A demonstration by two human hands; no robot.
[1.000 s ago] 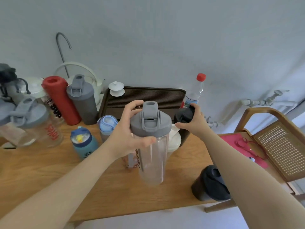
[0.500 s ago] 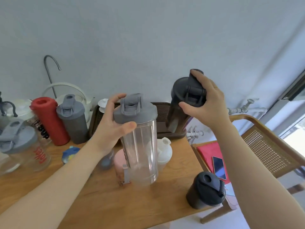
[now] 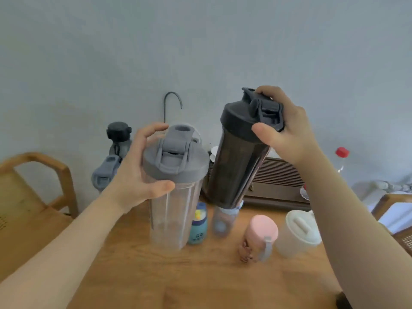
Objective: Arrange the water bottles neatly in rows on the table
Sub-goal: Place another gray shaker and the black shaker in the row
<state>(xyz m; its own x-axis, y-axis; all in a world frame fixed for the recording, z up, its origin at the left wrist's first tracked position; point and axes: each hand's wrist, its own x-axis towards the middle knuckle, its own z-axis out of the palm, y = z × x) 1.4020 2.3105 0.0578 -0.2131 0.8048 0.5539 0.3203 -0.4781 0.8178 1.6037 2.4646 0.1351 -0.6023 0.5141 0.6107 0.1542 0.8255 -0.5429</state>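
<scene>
Fingers and thumb of the left hand (image 3: 136,172) are wrapping around the grey lid of a clear shaker bottle (image 3: 174,204), gripping it at the rim; the bottle is hanging upright, and whether its base is touching the wooden table (image 3: 200,284) is hard to tell through the blur. Beside it, the right hand (image 3: 287,132) is clutching the black lid of a dark smoky shaker bottle (image 3: 238,163), thumb in front and fingers curling over the flip cap, and is holding that bottle tilted in the air, its bottom end leaning toward the left above the table.

Just under the two raised bottles, a small teal bottle (image 3: 198,226) and a short bluish bottle (image 3: 223,221) are standing close together on the tabletop. Further right, a pink-lidded cup (image 3: 259,237) and a white-lidded cup (image 3: 298,235) are sitting side by side, nearly touching. Behind the left hand, two grey-lidded bottles (image 3: 111,166) are showing partly near the wall. At the back, a dark slatted tray (image 3: 278,181) is lying on the table, and a red-capped plastic bottle (image 3: 342,159) is standing to the right of it. Wooden chairs (image 3: 33,192) are flanking the table on both sides.
</scene>
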